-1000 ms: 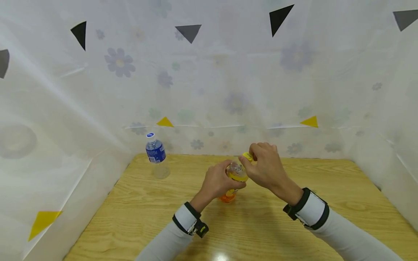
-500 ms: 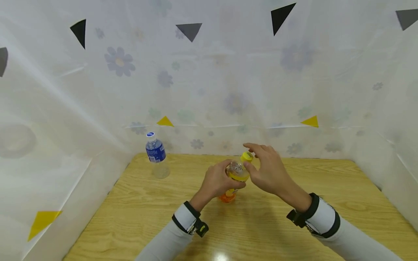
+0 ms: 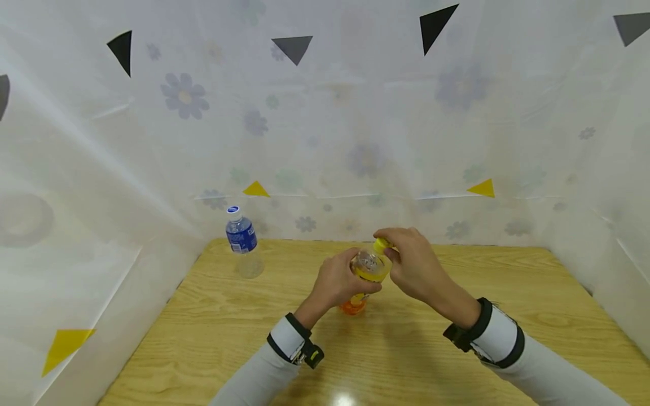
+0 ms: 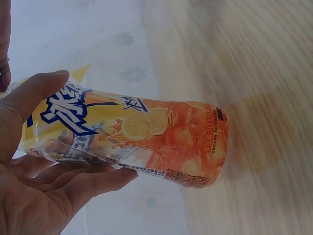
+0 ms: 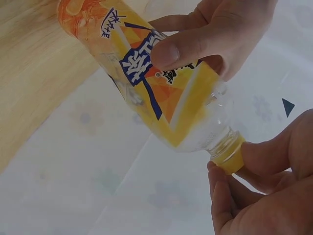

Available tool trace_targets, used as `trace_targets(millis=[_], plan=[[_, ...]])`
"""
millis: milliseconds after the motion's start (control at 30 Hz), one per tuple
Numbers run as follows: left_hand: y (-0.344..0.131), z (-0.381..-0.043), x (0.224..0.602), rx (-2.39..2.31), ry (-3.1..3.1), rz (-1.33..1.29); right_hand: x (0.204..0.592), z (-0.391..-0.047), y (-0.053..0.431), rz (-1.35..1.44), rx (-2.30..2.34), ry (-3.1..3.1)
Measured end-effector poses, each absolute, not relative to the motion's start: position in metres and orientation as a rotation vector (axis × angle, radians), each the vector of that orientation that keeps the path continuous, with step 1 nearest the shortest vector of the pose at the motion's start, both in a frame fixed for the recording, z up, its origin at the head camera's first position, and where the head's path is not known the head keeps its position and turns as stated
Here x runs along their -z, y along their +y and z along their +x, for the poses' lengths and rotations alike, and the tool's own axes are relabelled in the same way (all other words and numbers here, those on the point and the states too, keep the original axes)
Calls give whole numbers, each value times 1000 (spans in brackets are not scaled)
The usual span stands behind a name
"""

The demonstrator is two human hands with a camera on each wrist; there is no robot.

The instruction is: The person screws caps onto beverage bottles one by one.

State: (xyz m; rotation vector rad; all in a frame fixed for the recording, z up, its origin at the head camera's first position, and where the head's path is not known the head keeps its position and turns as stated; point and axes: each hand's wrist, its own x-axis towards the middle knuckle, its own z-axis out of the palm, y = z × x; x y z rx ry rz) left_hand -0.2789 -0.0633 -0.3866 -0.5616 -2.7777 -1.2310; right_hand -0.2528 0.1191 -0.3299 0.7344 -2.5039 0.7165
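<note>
A clear plastic drink bottle [image 4: 161, 132] with a yellow and orange lemon label stands tilted over the table, its neck leaning to the right in the head view. My left hand [image 3: 339, 281] grips it round the upper label, thumb on one side and fingers on the other. At the neck, my right hand [image 3: 413, 262] pinches the yellow cap [image 5: 229, 154] between thumb and fingers. In the right wrist view the cap sits on the bottle's mouth. The bottle looks see-through at the shoulder, with no liquid showing there.
Another clear bottle [image 3: 242, 239] with a blue label and white cap stands upright at the back left of the wooden table [image 3: 213, 332]. A white flowered sheet [image 3: 315, 124] hangs behind and at both sides.
My right fingers opened off the yellow cap half a second ago and now pinch it again. The left hand and the tilted bottle have stayed nearly in place.
</note>
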Motion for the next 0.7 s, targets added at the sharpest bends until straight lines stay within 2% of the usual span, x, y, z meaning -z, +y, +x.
trace_targets(millis=[700], plan=[[-64, -280, 388, 1237, -2777, -574, 334, -254, 116, 684, -745, -2495]])
